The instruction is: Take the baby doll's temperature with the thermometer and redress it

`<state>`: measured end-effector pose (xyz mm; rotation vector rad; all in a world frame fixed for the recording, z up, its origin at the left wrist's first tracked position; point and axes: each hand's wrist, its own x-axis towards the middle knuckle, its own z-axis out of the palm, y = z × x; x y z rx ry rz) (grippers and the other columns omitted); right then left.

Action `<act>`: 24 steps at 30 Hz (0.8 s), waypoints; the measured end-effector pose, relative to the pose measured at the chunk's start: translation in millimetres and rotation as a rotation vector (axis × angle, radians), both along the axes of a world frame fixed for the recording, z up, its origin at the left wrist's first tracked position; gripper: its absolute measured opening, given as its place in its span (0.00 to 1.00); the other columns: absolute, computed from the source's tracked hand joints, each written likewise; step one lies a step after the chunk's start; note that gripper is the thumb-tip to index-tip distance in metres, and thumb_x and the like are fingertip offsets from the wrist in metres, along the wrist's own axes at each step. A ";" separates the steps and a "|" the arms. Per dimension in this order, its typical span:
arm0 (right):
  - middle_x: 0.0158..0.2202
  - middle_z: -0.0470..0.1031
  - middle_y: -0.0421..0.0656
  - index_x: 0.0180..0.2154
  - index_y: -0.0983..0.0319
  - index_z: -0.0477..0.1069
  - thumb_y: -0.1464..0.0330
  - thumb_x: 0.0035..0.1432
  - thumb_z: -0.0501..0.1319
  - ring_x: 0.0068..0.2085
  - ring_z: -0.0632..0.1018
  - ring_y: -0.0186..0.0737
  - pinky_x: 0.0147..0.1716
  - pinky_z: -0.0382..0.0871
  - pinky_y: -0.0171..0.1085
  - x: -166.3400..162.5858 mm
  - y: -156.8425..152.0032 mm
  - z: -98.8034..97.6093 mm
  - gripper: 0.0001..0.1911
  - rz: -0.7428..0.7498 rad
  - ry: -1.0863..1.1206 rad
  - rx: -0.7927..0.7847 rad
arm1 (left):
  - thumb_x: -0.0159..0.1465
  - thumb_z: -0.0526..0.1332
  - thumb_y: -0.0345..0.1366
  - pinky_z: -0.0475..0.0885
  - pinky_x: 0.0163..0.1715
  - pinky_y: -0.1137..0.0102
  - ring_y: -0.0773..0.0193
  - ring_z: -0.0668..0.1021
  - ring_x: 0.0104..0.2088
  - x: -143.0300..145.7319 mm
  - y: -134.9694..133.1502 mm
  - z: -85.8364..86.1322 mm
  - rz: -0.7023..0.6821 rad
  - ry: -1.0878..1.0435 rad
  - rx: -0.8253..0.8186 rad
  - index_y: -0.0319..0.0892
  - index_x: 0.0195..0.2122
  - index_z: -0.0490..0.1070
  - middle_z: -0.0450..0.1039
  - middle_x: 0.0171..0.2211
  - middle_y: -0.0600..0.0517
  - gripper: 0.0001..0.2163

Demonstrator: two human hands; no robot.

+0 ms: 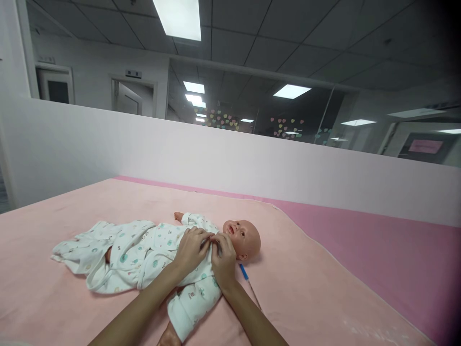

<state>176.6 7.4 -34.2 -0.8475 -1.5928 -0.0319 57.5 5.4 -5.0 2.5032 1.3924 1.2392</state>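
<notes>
A bald baby doll (251, 239) lies on its back, head to the right, dressed in a white baby romper (124, 254) with a small green and grey print. At the romper's neckline, just below the doll's chin, my left hand (192, 247) pinches the fabric with bent fingers. My right hand (224, 257) closes on the same neckline from the other side, its fingertips nearly meeting the left ones. What exactly lies between the fingertips is hidden. One doll hand (178, 216) shows past the far sleeve. The romper's lower part spreads loosely to the left.
Beside the doll's head lies a thin stick with a blue end (244, 271), partly near my right forearm. A peach sheet (324, 288) covers the padded surface, with a pink mat (389, 250) at the right. A low white wall (216, 156) stands behind.
</notes>
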 end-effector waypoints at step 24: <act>0.32 0.69 0.42 0.32 0.60 0.67 0.76 0.56 0.48 0.35 0.70 0.36 0.36 0.67 0.36 -0.3 -0.5 2.3 0.11 -0.033 -0.051 -0.002 | 0.60 0.49 0.28 0.62 0.38 0.66 0.63 0.67 0.36 2.7 6.0 -6.3 0.016 0.097 0.073 0.41 0.33 0.65 0.65 0.35 0.50 0.07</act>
